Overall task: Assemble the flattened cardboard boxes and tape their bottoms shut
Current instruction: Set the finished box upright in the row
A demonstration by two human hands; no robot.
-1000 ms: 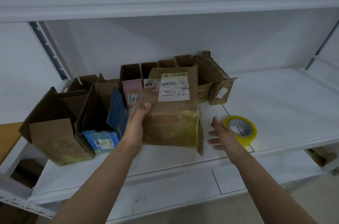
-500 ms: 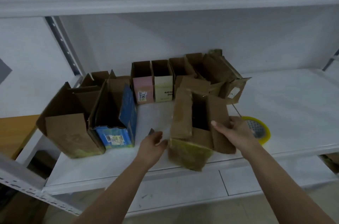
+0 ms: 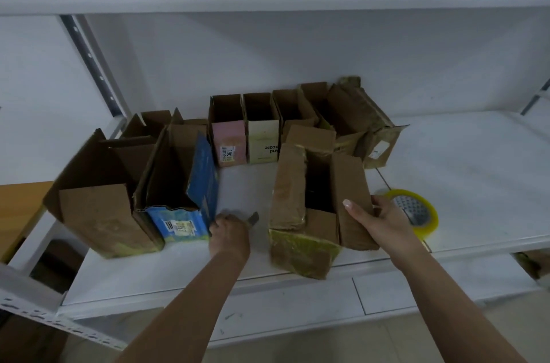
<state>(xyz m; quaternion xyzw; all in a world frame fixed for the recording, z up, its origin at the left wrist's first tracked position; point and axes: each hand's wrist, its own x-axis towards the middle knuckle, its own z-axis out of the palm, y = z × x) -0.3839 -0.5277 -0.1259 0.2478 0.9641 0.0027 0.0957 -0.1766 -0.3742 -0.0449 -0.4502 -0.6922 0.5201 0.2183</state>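
An opened brown cardboard box (image 3: 300,252) stands at the front of the white shelf (image 3: 464,166), its open top up and its flaps spread. Yellowish tape covers its near side. My right hand (image 3: 378,218) grips the box's right flap, thumb on top. My left hand (image 3: 229,233) is apart from this box, down on the shelf between it and a blue box (image 3: 181,224). Its fingers are curled round a small grey tool (image 3: 253,217) whose tip sticks out. A yellow roll of tape (image 3: 428,214) lies just right of my right hand.
A large brown box (image 3: 98,208) stands open at the left, beside the blue one. Pink (image 3: 230,141), cream (image 3: 263,141) and several brown boxes (image 3: 357,118) line the back wall. An upper shelf hangs overhead. Bare shelf lies to the right of the tape.
The brown box went from held up with its label toward me to standing on the shelf, open top up. My left hand let it go and moved left; my right hand took the flap.
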